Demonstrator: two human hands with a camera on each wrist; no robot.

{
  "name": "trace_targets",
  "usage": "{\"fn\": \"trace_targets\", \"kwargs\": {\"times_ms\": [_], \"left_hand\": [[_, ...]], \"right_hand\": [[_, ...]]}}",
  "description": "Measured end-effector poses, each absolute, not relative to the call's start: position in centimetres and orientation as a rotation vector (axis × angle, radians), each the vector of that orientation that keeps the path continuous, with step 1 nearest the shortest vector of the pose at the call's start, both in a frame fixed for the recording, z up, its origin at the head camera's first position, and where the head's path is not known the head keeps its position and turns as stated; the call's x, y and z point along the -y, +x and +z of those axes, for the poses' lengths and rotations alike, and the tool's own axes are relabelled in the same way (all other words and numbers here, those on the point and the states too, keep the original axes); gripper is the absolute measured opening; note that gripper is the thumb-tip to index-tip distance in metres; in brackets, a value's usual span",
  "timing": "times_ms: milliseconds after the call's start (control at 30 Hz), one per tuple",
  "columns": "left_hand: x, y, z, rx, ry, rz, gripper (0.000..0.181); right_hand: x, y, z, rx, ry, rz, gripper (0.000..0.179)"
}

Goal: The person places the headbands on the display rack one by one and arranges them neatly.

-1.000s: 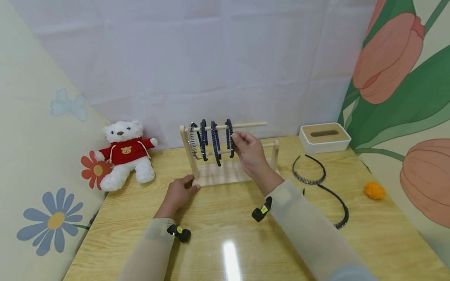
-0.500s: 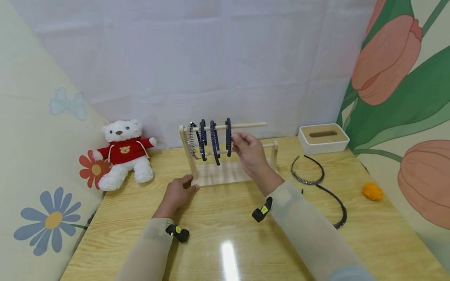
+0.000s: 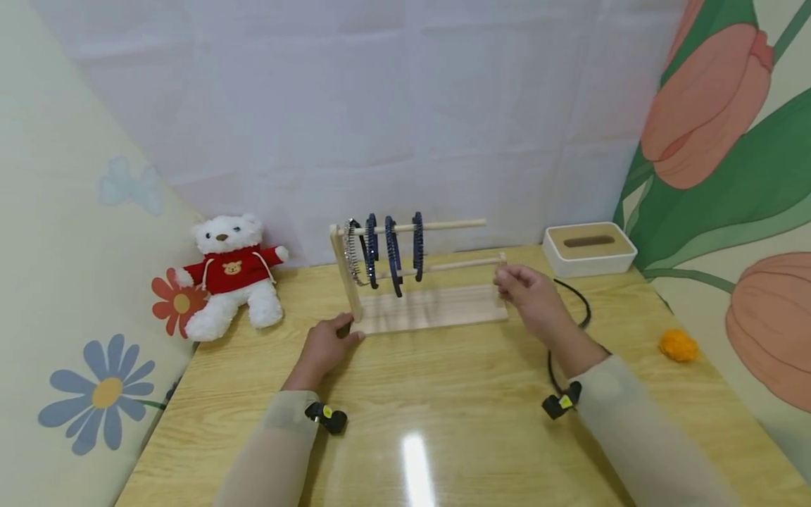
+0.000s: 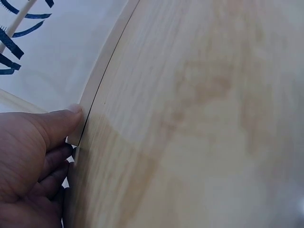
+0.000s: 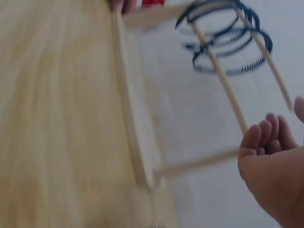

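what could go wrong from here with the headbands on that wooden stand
The upper rod has a free right end, so the hanging headbands might slide off if the stand tips. The right hand is close to the right post and could bump it. The right forearm partly covers the loose headbands and may snag one.

Headbands [image 3: 393, 257] hang on the rack [image 3: 437, 310], teddy bear [image 3: 233, 278] sitting left of it, tissue box [image 3: 589, 266] over right, pompom [image 3: 679, 346] nearer on the worktop [image 3: 475, 408]!
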State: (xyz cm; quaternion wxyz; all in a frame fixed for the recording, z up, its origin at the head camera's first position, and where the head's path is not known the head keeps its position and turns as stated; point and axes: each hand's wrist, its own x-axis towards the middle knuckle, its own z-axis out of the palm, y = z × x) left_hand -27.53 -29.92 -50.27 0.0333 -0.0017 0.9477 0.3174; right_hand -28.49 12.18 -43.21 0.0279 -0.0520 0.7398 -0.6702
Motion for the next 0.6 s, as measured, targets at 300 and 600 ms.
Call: {"fn": "trace_targets", "kwargs": {"times_ms": [300, 600], "left_hand": [[29.6, -27.9, -50.5, -2.920, -0.006, 0.974, 0.062], [29.7, -27.7, -50.5, -2.946, 0.001, 0.941, 0.060]], "right_hand": [[-24.6, -23.2, -46.6, -2.748, -0.330, -1.358, 0.035], [-30.4, -18.9, -48.6, -2.891, -0.554, -0.825, 0.042]]}}
